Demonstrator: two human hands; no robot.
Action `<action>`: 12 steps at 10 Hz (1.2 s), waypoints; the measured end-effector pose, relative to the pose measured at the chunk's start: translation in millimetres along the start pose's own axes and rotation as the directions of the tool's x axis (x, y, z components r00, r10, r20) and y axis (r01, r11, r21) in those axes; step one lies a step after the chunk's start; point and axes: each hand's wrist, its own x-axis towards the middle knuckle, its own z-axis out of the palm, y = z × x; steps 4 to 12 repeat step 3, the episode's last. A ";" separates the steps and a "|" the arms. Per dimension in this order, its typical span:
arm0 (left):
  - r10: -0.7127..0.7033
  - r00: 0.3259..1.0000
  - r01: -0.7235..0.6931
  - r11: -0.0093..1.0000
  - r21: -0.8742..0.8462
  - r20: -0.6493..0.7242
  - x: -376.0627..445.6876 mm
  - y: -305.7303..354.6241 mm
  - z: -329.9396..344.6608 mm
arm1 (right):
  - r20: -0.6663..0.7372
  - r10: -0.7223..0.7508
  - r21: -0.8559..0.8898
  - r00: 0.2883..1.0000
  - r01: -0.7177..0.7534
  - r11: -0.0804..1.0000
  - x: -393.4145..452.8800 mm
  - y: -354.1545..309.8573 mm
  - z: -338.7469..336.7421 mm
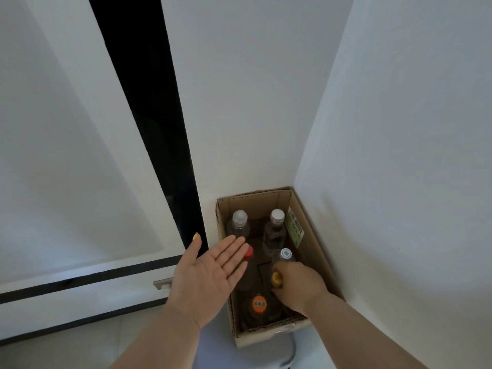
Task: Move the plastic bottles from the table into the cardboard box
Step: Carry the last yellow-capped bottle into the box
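An open cardboard box stands on the floor in the wall corner. Several plastic bottles stand upright in it: two clear ones with pale caps at the back, a red-capped one, a grey-capped one and an orange-capped one at the front. My right hand reaches into the box and is closed around the top of a yellow-capped bottle. My left hand hovers palm-up, fingers spread, over the box's left edge, holding nothing.
White walls close in on the box at the back and right. A white door or cabinet panel with black trim stands to the left, with a dark gap beside it. A pale cable lies on the floor near the box's front.
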 end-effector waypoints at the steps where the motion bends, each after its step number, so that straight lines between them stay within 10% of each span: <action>1: -0.008 1.000 0.008 1.000 0.006 -0.001 -0.6 -0.4 0.5 | 0.009 -0.021 -0.007 1.000 0.021 1.000 -2.4 -3.6 -6.0; 12: 0.023 1.000 -0.023 0.998 0.052 0.004 -4.5 1.4 1.9 | 0.024 -0.067 0.075 0.997 0.065 0.995 -8.6 -4.8 -18.1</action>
